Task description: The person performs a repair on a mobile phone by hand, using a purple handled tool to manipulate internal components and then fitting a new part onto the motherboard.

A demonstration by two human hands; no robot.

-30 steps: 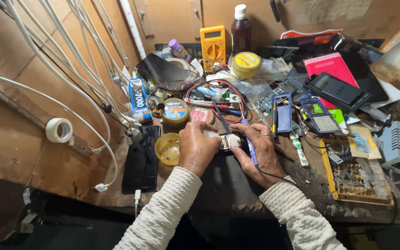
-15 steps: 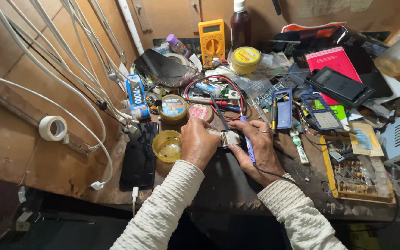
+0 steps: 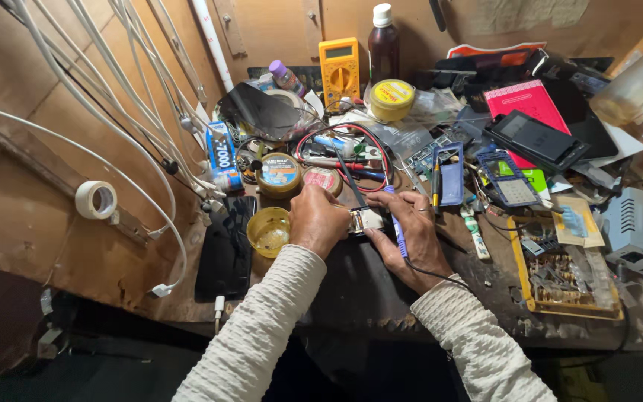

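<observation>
A small metal part (image 3: pixel 366 220) is pinched by the left hand (image 3: pixel 320 220); a blue-handled soldering iron (image 3: pixel 397 231) is gripped by the right hand (image 3: pixel 411 234). At nine o'clock, an open yellow cup (image 3: pixel 269 232) is seen, contents unclear.

- A small metal component (image 3: pixel 366 220) is pinched by the left hand (image 3: pixel 320 220).
- A blue-handled soldering iron (image 3: pixel 398 235) is gripped in the right hand (image 3: pixel 414 237), beside it.
- A yellow multimeter (image 3: pixel 340 64) is stood behind.

- 2 hands: left (image 3: pixel 318 220), right (image 3: pixel 414 237)
- 1 multimeter (image 3: pixel 339 64) (yellow one)
- 1 bottle (image 3: pixel 384 43)
- 1 tape roll (image 3: pixel 96 199)
- 1 parts tray (image 3: pixel 564 274)
- 1 red notebook (image 3: pixel 526 102)
</observation>
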